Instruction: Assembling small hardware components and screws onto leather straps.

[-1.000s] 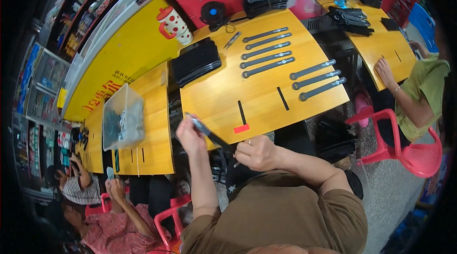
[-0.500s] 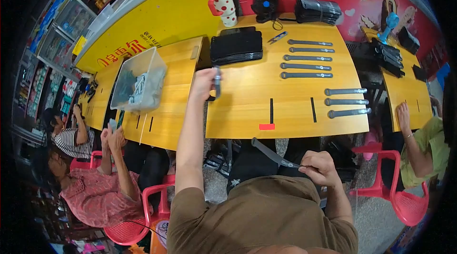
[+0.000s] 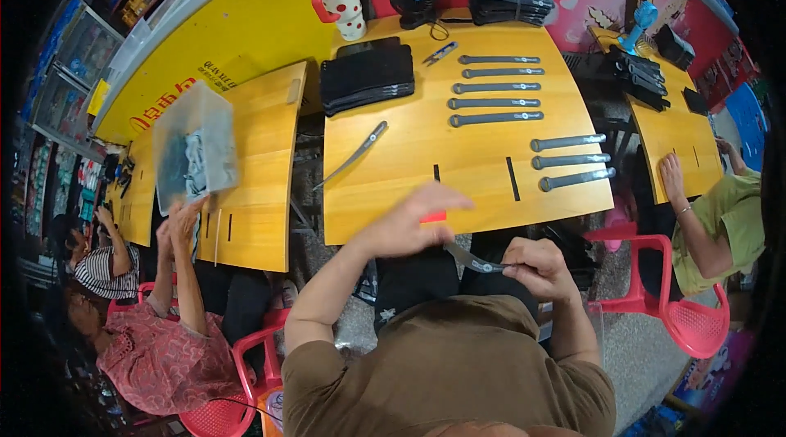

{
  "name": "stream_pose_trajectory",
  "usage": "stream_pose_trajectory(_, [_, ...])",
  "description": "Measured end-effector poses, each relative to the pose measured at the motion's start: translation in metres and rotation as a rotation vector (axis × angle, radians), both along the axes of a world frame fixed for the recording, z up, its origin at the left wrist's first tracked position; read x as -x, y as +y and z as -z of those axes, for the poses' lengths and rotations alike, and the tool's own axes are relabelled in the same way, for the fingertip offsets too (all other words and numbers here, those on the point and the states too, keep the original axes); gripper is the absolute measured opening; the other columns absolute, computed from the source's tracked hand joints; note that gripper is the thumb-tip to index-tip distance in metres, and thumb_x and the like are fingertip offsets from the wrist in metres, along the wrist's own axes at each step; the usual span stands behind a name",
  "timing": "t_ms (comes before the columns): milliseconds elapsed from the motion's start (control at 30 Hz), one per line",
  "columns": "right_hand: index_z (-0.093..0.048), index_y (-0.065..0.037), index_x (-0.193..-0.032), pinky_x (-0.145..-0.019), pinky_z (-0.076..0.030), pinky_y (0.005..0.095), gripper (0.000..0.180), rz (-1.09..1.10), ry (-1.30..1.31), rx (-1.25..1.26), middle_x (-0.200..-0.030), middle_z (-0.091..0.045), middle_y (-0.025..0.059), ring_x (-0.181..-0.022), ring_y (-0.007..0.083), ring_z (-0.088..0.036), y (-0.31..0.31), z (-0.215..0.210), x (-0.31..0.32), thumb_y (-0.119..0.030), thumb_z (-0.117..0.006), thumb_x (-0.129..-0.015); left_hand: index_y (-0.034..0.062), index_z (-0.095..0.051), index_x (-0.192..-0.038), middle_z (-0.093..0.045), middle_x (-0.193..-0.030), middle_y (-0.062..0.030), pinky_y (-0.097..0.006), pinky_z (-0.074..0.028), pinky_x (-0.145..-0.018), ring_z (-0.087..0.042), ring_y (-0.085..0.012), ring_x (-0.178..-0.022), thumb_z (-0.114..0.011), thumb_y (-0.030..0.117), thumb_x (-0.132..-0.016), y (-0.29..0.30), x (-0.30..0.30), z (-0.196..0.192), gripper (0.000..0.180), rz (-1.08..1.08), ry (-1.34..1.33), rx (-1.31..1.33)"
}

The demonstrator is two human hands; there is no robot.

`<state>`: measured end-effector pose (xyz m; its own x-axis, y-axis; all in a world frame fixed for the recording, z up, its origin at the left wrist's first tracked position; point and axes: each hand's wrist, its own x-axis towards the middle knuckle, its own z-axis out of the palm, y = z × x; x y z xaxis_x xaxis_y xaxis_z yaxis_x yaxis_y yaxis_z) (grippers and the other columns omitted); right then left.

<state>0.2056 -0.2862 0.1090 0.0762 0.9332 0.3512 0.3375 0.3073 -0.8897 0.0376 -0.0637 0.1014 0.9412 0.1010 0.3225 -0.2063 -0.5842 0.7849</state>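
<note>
My right hand (image 3: 538,268), over my lap at the table's near edge, is closed on one end of a dark grey strap (image 3: 485,266). The strap's other end points left, to my left hand (image 3: 407,224). That hand's fingers are apart, and I see no grip on the strap. Another grey strap (image 3: 358,152) lies slanted and bent on the table's left part. Several matching straps (image 3: 498,88) form a neat column at the back, and three more (image 3: 571,162) lie at the right edge.
On the yellow table (image 3: 368,212) are a stack of black flat pieces (image 3: 368,78), small blue thread snips (image 3: 440,53), a spotted tumbler (image 3: 339,3), a black fan (image 3: 416,0) and a dark bundle (image 3: 512,1). Co-workers sit left and right; a clear bin (image 3: 221,126) stands left.
My left hand has let go of a strap, now lying at the table's left, and has come back toward the strap in my right hand. The view has shifted to the right.
</note>
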Motion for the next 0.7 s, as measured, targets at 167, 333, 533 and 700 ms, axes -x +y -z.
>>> stream_pose_trajectory(167, [-0.061, 0.004, -0.079, -0.055, -0.043, 0.0307, 0.007, 0.1, 0.069, -0.052, -0.068, -0.057, 0.0097, -0.062, 0.0221, -0.056, 0.001, 0.001, -0.017, 0.005, -0.067, -0.075, 0.0024, -0.064, -0.112, -0.066, -0.099, -0.0075, -0.031, -0.046, -0.084, -0.059, -0.0192, -0.091, -0.064, 0.006, -0.088, -0.012, 0.015, 0.023, 0.024, 0.169, 0.285, 0.387])
stream_pose_trajectory(333, [-0.061, 0.002, -0.079, -0.05, -0.037, 0.0233, 0.004, 0.4, 0.238, 0.14, -0.064, -0.052, 0.0007, -0.055, 0.0089, -0.048, 0.007, 0.023, -0.026, 0.001, -0.063, -0.082, -0.0017, -0.068, -0.098, -0.067, -0.083, -0.0026, -0.022, -0.048, -0.064, -0.059, -0.0078, -0.07, -0.064, 0.001, -0.087, -0.008, 0.029, 0.037, 0.012, -0.109, 0.35, 0.873])
stream_pose_trajectory(533, [-0.061, 0.001, -0.086, -0.053, -0.04, 0.0222, 0.006, 0.681, 0.194, 0.032, -0.068, -0.053, -0.0024, -0.059, 0.0052, -0.048, 0.058, 0.082, -0.044, 0.001, -0.066, -0.083, -0.002, -0.07, -0.094, -0.067, -0.073, -0.0039, -0.02, -0.047, -0.055, -0.059, -0.0069, -0.061, -0.064, 0.003, -0.086, 0.008, 0.001, 0.064, 0.011, -0.545, 0.237, 0.824])
stream_pose_trajectory(700, [-0.06, -0.001, -0.097, -0.06, -0.049, 0.0334, 0.02, 0.962, -0.258, -0.051, -0.077, -0.064, 0.0133, -0.065, 0.0257, -0.064, 0.09, 0.089, -0.051, 0.002, -0.069, -0.079, -0.0025, -0.07, -0.086, -0.066, -0.07, -0.0045, -0.021, -0.045, -0.052, -0.058, -0.0074, -0.057, -0.066, 0.002, -0.084, 0.014, -0.025, 0.081, 0.006, -0.778, 0.133, 0.589])
